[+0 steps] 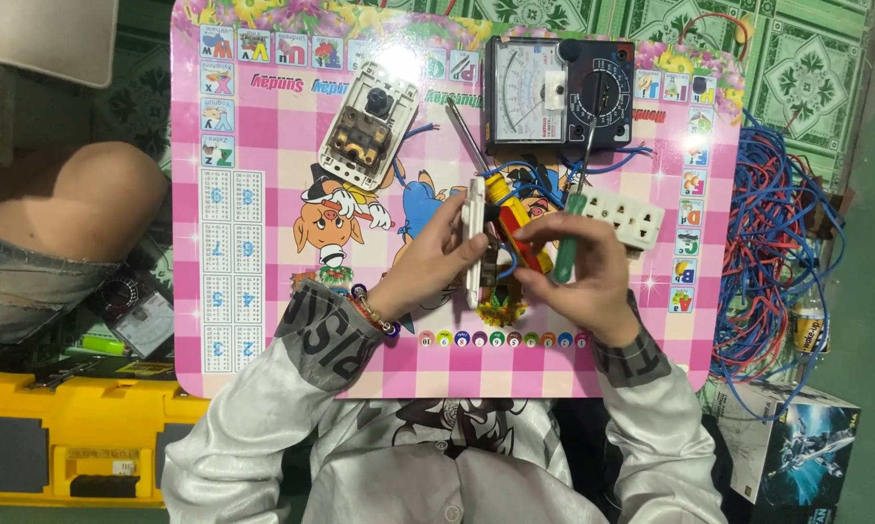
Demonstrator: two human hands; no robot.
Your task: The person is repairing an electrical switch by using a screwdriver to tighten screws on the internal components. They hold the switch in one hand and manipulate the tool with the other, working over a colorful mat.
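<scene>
Over the middle of the pink table [263, 243], the left hand [437, 254] grips a white switch plate [475, 243] on edge. The right hand [578, 267] is closed around a green-handled screwdriver [567, 238], touching the plate's blue wires [525, 180].

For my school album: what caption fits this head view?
Left hand holds a white switch plate; right hand holds a green screwdriver.

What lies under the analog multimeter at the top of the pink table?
The analog multimeter rests on the pink table. Blue wires emerge beneath its lower edge; a screwdriver shaft lies beside it. What its body covers is hidden.
</scene>
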